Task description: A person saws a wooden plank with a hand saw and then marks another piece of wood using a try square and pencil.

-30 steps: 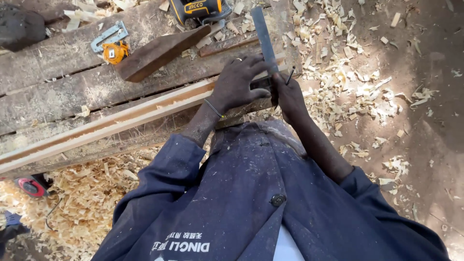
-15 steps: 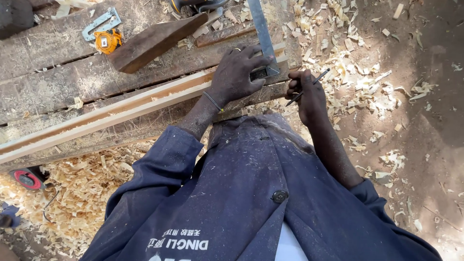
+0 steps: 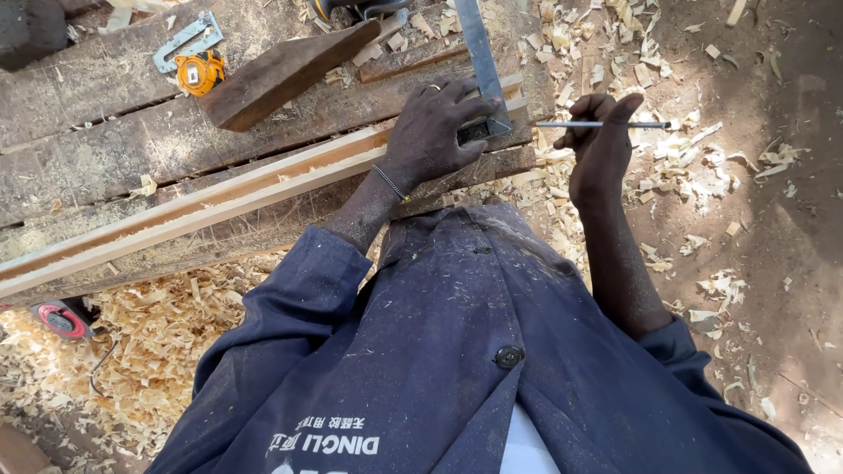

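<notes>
Pale wood strip (image 3: 219, 197), grey weathered bench planks (image 3: 105, 158), yellow tape measure (image 3: 199, 72), dark-blue dusty coat (image 3: 421, 369).
</notes>
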